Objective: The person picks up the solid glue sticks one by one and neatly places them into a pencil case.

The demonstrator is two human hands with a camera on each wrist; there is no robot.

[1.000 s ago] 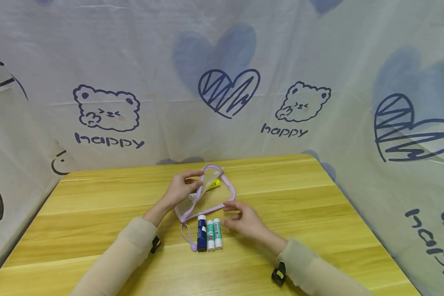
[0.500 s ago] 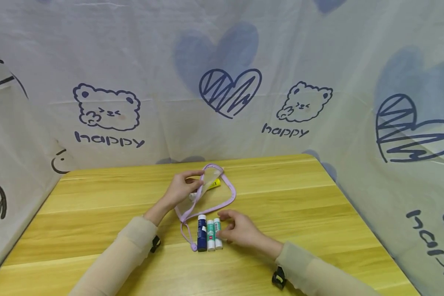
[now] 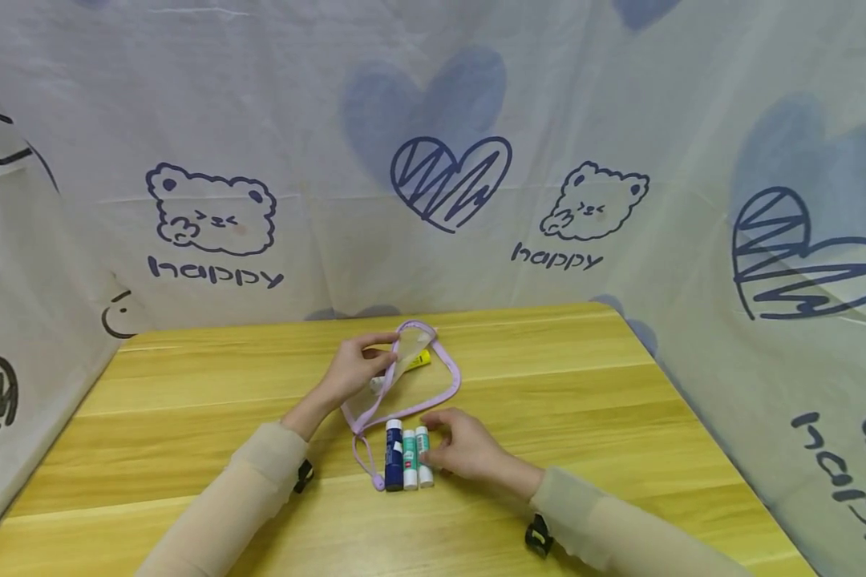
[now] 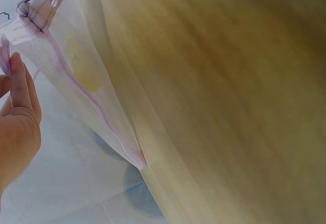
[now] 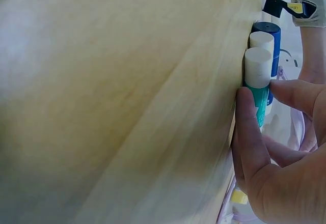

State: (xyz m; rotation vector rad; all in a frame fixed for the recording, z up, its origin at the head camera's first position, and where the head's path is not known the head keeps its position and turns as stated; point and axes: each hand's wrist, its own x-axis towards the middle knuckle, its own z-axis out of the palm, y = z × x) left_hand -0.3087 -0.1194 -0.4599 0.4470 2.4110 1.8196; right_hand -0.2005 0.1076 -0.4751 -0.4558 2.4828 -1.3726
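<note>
In the head view my left hand (image 3: pixel 350 371) pinches the raised edge of a clear zip pouch (image 3: pixel 456 367) with lilac trim, holding its mouth apart. Inside the pouch lies a yellow tube-like item (image 3: pixel 422 358), which shows as a blurred yellow patch in the left wrist view. Below the pouch, three glue sticks lie side by side: a navy one (image 3: pixel 394 461) and two teal-and-white ones. My right hand (image 3: pixel 469 449) has thumb and fingers on opposite sides of the rightmost teal glue stick (image 5: pixel 258 68), pinching it near its white end.
A lilac wrist loop (image 3: pixel 366 461) hangs from the pouch's near corner, left of the navy glue stick. The wooden table (image 3: pixel 592 401) ends at a back edge close behind the pouch. Patterned cloth (image 3: pixel 317 160) hangs behind and along both sides.
My right hand has come down and left from the pouch's near edge onto the rightmost glue stick, and its fingers have closed around it. The left hand stays on the pouch edge.
</note>
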